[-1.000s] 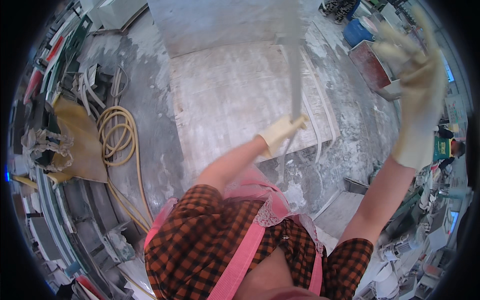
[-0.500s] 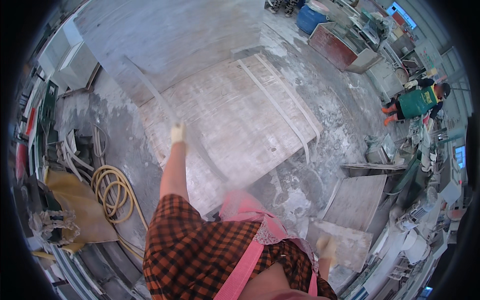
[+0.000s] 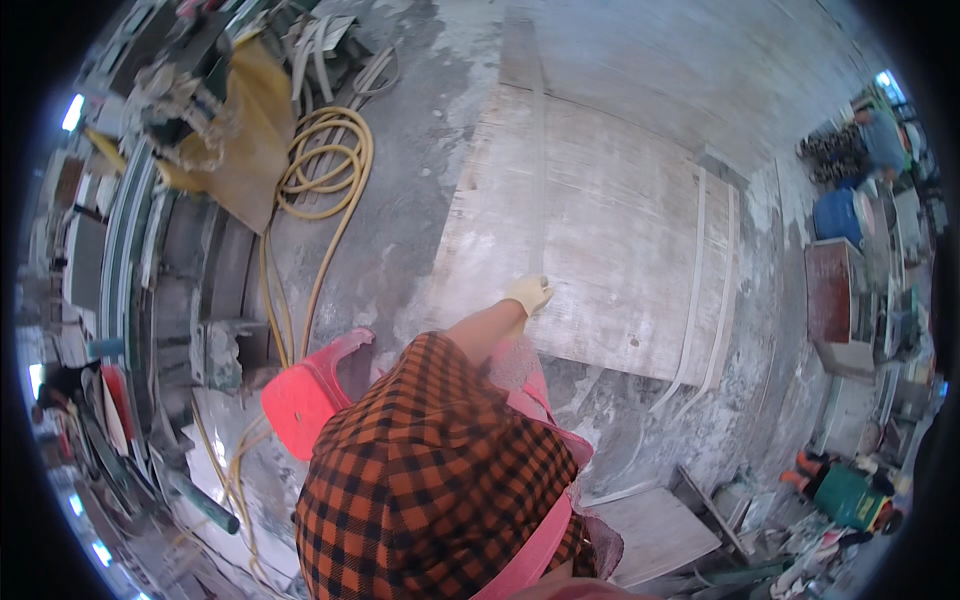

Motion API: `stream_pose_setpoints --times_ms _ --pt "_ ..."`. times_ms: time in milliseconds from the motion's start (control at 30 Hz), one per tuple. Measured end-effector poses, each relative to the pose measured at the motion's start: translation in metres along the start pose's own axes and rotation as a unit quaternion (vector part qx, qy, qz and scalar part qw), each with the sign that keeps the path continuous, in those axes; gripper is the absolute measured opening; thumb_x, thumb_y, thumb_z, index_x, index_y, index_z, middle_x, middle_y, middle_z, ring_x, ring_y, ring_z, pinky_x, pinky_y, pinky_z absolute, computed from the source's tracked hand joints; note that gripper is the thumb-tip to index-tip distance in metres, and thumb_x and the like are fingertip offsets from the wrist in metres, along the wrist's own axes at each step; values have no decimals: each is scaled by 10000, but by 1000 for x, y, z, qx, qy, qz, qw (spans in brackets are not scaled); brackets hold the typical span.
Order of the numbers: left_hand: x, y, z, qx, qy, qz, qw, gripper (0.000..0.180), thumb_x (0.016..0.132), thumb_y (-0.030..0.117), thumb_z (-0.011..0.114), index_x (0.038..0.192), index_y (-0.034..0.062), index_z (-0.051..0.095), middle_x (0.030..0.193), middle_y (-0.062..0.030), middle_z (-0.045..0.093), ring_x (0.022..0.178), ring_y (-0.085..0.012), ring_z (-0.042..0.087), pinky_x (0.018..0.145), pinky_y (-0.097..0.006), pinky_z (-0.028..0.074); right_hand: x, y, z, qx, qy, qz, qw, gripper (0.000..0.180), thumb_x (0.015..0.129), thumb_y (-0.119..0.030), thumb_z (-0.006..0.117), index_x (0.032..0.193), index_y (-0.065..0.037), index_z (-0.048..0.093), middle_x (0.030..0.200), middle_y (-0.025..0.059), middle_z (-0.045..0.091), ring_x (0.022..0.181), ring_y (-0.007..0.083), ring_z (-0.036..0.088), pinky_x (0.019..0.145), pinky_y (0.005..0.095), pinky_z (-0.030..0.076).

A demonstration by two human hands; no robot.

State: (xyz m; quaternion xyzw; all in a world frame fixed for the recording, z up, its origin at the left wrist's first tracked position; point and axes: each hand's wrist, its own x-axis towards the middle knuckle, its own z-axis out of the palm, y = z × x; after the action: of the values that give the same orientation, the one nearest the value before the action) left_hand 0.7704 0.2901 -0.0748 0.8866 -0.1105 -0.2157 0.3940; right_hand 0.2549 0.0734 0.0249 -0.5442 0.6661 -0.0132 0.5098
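Observation:
My left hand (image 3: 530,293), in a cream glove, is closed over the near edge of a pale wooden board (image 3: 610,240) lying on the floor. Its fingers are curled around the near end of a flat, light strap (image 3: 539,180) that runs away from me across the board. Two more pale straps (image 3: 695,285) cross the board's right side, their near ends hanging over its edge onto the floor. Beyond the board stands a large, broad panel (image 3: 690,75). My right hand does not show.
A red plastic stool (image 3: 308,405) is close at my left. Coiled yellow hose (image 3: 330,165) and a tan sheet (image 3: 245,140) lie farther left. At right are a blue barrel (image 3: 838,215), a reddish box (image 3: 833,298) and a person in a green apron (image 3: 850,497).
My view has swung left, bringing the red stool into sight. My left hand has come nearer my body along the strap. My right hand has gone out of view.

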Motion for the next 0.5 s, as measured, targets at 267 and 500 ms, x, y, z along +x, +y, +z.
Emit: stream_pose_setpoints --times_ms 267,500 --pt "-50 -66 -72 19 74 -119 990 516 879 456 513 1191 66 646 1154 -208 650 1090 -381 608 952 -455 467 23 -57 -2 -82 -42 -113 989 279 953 -322 569 1102 -93 629 991 77 648 881 197 627 759 381 524" --pt "-146 -131 -113 26 71 -348 934 415 896 391 472 1108 122 706 1233 -154 626 1151 -335 592 941 -425 492 13 -89 -6 -121 -57 -185 974 283 955 -322 564 1109 -92 627 1001 83 648 892 200 625 769 379 520"
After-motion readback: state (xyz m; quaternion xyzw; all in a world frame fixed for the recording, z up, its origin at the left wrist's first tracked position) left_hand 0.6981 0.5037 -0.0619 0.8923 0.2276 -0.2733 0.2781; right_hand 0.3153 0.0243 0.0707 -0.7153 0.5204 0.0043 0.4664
